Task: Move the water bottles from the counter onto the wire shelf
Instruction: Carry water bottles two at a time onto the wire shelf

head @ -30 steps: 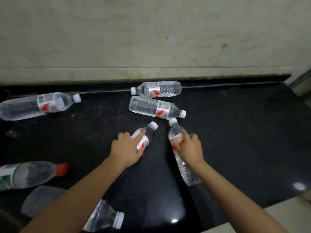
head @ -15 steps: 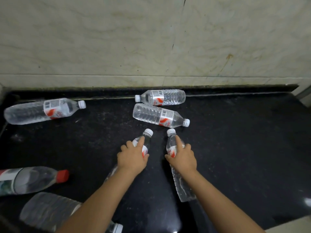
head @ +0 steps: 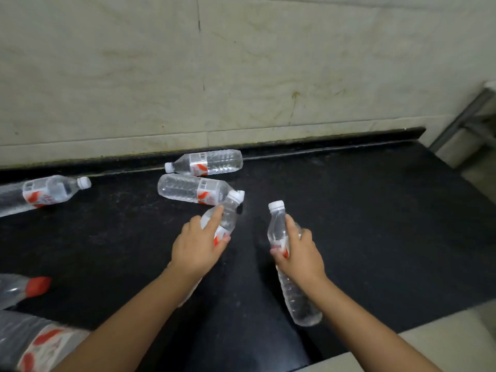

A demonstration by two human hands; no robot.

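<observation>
Two clear bottles with red-and-white labels, writing unreadable, sit mid-frame over the black counter, left hand grasping one bottle, right hand another.

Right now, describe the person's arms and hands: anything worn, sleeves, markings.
Both forearms are bare up to the frame's bottom edge, with no sleeves in view. The left hand and right hand wear no gloves, and no rings, watch or bands show on the visible fingers and wrists. No markings can be seen. Nails look short and unpainted.

Two bare forearms, no sleeves, bare left hand, bare right hand
</observation>
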